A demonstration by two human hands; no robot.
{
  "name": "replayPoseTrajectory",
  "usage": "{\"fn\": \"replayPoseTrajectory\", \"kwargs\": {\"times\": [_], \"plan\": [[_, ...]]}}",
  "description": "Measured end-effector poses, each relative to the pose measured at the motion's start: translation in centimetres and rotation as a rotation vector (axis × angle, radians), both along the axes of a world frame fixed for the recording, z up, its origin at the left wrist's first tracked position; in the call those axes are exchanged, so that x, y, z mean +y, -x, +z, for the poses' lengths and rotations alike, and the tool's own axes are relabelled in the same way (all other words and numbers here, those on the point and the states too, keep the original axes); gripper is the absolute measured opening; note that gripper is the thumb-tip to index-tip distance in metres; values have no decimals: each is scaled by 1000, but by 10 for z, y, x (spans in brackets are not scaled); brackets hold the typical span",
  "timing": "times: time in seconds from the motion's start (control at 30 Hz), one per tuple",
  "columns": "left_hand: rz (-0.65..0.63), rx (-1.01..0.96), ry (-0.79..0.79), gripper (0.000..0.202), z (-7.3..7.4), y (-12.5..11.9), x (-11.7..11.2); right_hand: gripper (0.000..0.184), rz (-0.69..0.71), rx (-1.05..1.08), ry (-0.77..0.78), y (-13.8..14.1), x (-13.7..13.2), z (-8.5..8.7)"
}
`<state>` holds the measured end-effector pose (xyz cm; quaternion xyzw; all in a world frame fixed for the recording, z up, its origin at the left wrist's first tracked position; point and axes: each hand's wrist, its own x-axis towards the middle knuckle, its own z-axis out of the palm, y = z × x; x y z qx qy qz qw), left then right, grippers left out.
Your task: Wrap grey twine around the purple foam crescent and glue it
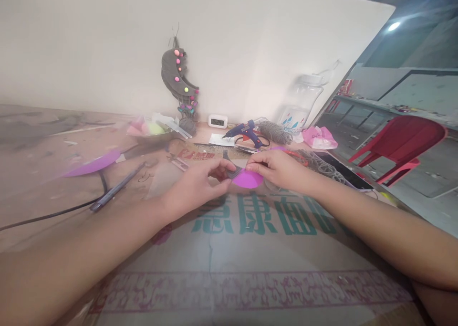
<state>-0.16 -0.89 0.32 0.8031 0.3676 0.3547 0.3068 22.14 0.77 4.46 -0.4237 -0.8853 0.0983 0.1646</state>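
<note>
My left hand [200, 185] and my right hand [277, 169] meet above a flattened cardboard sheet [250, 249] with green lettering. Between them is a small magenta foam piece [247, 179] with a rounded edge. My right hand pinches its top edge with closed fingers. My left hand has its fingers closed on a small dark grey piece [233, 173] that touches the magenta piece's left side. Both forearms reach in from the bottom corners.
A larger magenta foam sheet [93, 163] lies left, beside a dark pen-like tool [116, 188] and a black cable [53, 214]. Behind stand a blue glue gun [245, 132], twine [275, 132], a small clock [218, 121], a grey crescent decoration [179, 80], a clear jar [302, 104]. A red chair [397, 144] is right.
</note>
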Motion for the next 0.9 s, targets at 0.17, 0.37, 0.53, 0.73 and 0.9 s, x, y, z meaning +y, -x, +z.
{"fn": "replayPoseTrajectory", "kwargs": {"times": [0.17,0.37,0.53,0.73,0.9], "plan": [[-2,15,-2,24,1,1,1,25,-13,-24,16,-1,0,0],[0,-10,-14,23,1,1,-1,26,3,-11,3,-2,-1,2],[95,-102,43,39,2,2,0,27,-40,5,-12,3,-3,-2],[129,-40,146,37,-1,4,10,26,-39,32,-39,8,-8,-9],[117,39,76,39,-2,4,10,26,-23,-15,-107,10,-11,-9]]}}
